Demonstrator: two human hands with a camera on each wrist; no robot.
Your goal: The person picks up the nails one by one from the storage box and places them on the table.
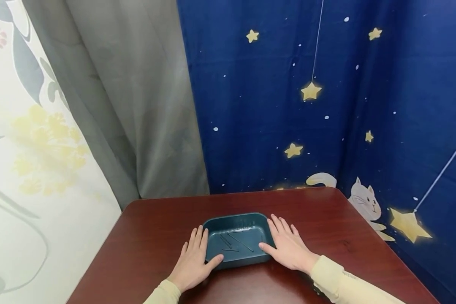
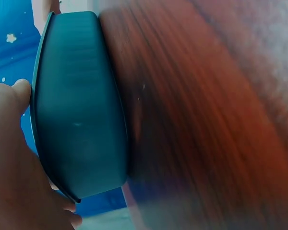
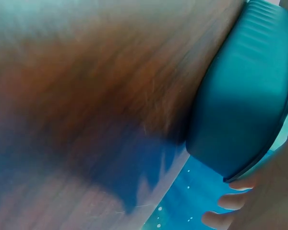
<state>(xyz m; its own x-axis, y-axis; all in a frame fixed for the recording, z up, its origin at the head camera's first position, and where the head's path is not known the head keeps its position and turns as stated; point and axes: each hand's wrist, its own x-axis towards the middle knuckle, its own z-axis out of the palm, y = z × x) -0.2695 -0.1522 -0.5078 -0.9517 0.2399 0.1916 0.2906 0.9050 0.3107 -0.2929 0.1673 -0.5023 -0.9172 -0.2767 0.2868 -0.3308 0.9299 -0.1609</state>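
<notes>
A dark teal rectangular plastic basin (image 1: 237, 261) with rounded corners sits on the table. Several thin dark stick-like pieces (image 1: 228, 250) lie scattered across its floor. At the basin's left side rests my left hand (image 1: 193, 259), its fingers extended along the rim and its thumb at the near left corner. My right hand (image 1: 289, 246) lies against the right side, fingers pointing away and the thumb reaching over the rim. In the left wrist view, the thumb (image 2: 22, 91) touches the basin's rim. Fingertips (image 3: 230, 201) show just past the far corner in the right wrist view.
The glossy reddish-brown wooden table (image 1: 167, 219) extends around the basin. Behind it hang a grey curtain (image 1: 148, 105) and a blue curtain (image 1: 258, 105) with stars and a white cat. A pale floral curtain (image 1: 42, 147) hangs along the left.
</notes>
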